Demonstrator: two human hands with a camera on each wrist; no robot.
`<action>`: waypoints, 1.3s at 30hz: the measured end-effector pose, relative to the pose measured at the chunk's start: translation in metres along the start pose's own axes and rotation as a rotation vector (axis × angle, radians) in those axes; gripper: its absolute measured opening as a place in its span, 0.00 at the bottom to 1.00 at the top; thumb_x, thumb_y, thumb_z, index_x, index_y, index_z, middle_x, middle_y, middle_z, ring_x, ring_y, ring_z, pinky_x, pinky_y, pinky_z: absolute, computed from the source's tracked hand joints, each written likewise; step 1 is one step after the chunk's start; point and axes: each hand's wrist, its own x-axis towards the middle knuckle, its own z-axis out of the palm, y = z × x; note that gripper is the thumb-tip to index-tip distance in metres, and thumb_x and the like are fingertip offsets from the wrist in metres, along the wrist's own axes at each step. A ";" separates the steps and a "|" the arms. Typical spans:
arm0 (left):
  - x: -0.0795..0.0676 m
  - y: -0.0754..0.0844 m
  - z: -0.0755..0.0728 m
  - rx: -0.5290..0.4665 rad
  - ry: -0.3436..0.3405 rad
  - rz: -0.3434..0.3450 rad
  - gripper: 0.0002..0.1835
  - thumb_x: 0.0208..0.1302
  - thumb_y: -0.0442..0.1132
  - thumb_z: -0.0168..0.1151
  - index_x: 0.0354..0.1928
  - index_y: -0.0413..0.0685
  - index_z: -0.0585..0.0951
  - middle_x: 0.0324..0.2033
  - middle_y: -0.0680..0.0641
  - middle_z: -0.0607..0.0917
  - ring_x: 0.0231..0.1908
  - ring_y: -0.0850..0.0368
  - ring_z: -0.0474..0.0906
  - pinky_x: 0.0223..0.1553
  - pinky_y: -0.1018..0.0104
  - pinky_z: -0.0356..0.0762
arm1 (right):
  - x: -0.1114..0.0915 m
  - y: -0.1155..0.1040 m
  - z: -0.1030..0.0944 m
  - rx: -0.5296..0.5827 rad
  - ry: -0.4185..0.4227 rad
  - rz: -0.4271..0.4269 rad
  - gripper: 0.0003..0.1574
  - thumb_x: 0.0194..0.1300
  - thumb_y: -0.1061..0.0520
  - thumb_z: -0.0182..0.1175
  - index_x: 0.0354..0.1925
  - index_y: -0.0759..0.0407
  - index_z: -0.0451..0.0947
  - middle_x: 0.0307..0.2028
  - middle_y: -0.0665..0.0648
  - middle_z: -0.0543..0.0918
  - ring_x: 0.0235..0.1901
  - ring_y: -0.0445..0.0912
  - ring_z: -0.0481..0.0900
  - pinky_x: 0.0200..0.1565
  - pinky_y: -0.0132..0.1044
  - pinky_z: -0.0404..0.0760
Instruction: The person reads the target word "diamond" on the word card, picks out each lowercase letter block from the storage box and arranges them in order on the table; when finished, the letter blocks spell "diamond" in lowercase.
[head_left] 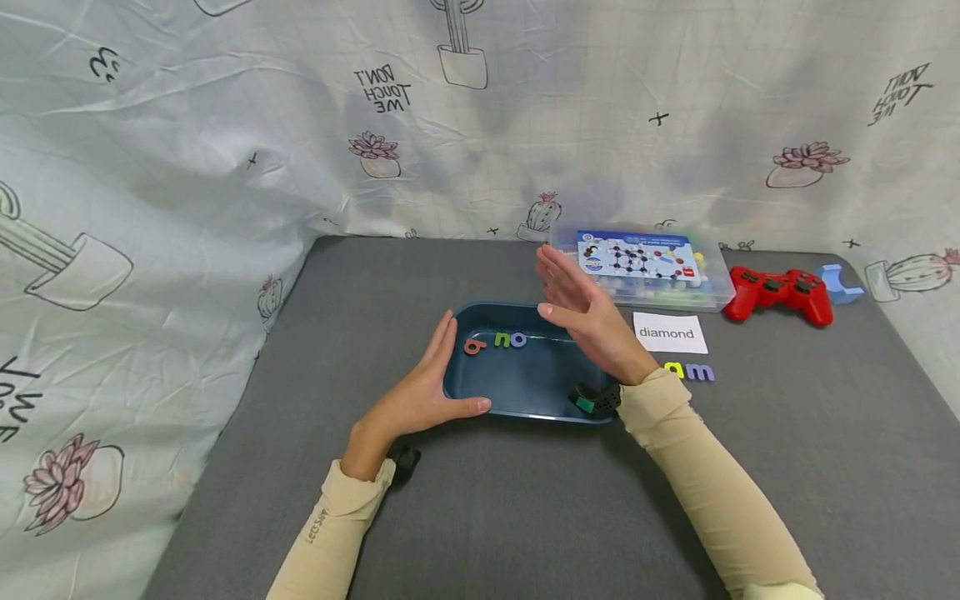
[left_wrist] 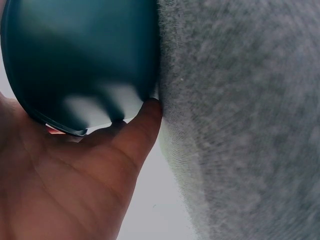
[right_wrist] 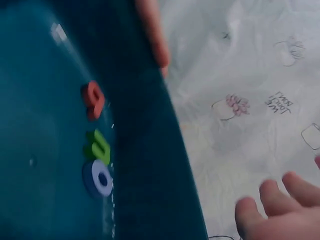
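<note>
A dark blue tray (head_left: 543, 400) lies on the grey table, its left end in my left hand (head_left: 420, 398). The fingers run along the tray's left wall while the thumb sits at the near rim. Inside, toward the far left, are a red letter (head_left: 473, 347), a green letter n (head_left: 502, 339) and a purple letter o (head_left: 518, 339). My right hand (head_left: 588, 321) hovers over the tray's right side, fingers extended and holding nothing. That hand and its wrist hide part of the tray's right end. In the right wrist view its fingertips (right_wrist: 275, 197) show beyond the rim.
Right of the tray lie a white card (head_left: 670, 333) reading "diamond", a yellow letter (head_left: 674, 369) partly behind the right sleeve, and a purple letter m (head_left: 700, 372). Farther back are a clear plastic box (head_left: 652, 292), a red game controller (head_left: 780, 293) and a light blue piece (head_left: 840, 285).
</note>
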 end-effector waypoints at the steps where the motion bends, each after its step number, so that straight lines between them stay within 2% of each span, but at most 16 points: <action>1: 0.000 0.000 0.000 -0.001 0.001 -0.003 0.72 0.61 0.65 0.76 0.87 0.58 0.31 0.84 0.59 0.27 0.83 0.49 0.36 0.76 0.34 0.50 | 0.000 0.001 0.000 -0.015 -0.023 0.015 0.49 0.77 0.70 0.55 0.87 0.55 0.48 0.85 0.55 0.51 0.83 0.48 0.48 0.79 0.46 0.50; 6: 0.002 -0.001 0.001 -0.001 0.001 -0.004 0.71 0.62 0.62 0.77 0.87 0.58 0.31 0.84 0.59 0.27 0.83 0.47 0.35 0.76 0.33 0.49 | 0.002 0.005 0.000 -0.104 -0.094 0.081 0.48 0.76 0.67 0.59 0.86 0.55 0.53 0.84 0.57 0.54 0.82 0.50 0.53 0.79 0.48 0.53; 10: 0.002 -0.001 0.000 0.008 -0.003 0.000 0.72 0.61 0.66 0.75 0.87 0.57 0.31 0.84 0.58 0.27 0.83 0.46 0.36 0.76 0.33 0.49 | 0.001 0.009 0.000 -0.147 -0.136 0.130 0.44 0.77 0.65 0.60 0.84 0.57 0.58 0.82 0.59 0.60 0.80 0.52 0.59 0.78 0.51 0.57; 15: 0.001 0.000 0.000 0.019 -0.002 0.003 0.72 0.61 0.67 0.75 0.87 0.55 0.32 0.85 0.57 0.27 0.83 0.45 0.36 0.76 0.32 0.49 | 0.003 0.012 -0.001 -0.228 -0.168 0.192 0.41 0.76 0.61 0.62 0.82 0.58 0.63 0.79 0.60 0.66 0.77 0.56 0.65 0.74 0.57 0.65; 20: 0.001 0.001 -0.001 0.013 -0.003 0.016 0.71 0.61 0.66 0.75 0.87 0.55 0.32 0.84 0.57 0.27 0.83 0.45 0.36 0.76 0.33 0.49 | 0.006 0.016 -0.002 -0.302 -0.189 0.250 0.40 0.75 0.61 0.65 0.80 0.62 0.65 0.78 0.63 0.68 0.76 0.61 0.67 0.70 0.59 0.71; 30: 0.001 -0.002 -0.002 0.003 -0.009 0.015 0.72 0.61 0.70 0.74 0.87 0.57 0.31 0.84 0.60 0.26 0.83 0.48 0.35 0.77 0.35 0.50 | 0.011 0.024 -0.001 -0.493 -0.246 0.362 0.41 0.73 0.63 0.65 0.79 0.65 0.66 0.77 0.65 0.68 0.76 0.62 0.66 0.73 0.60 0.66; 34: 0.001 -0.002 -0.002 0.007 -0.006 0.021 0.72 0.61 0.69 0.74 0.87 0.56 0.32 0.84 0.57 0.27 0.83 0.47 0.36 0.76 0.34 0.51 | 0.011 0.026 0.001 -0.597 -0.238 0.381 0.38 0.72 0.64 0.65 0.76 0.67 0.69 0.74 0.67 0.73 0.73 0.62 0.70 0.71 0.59 0.69; 39: 0.001 -0.002 -0.002 0.010 -0.006 0.032 0.71 0.62 0.68 0.74 0.87 0.55 0.32 0.85 0.55 0.27 0.83 0.45 0.37 0.76 0.33 0.51 | 0.010 0.029 0.003 -0.712 -0.209 0.382 0.30 0.70 0.69 0.65 0.69 0.69 0.77 0.65 0.67 0.81 0.64 0.60 0.80 0.65 0.56 0.78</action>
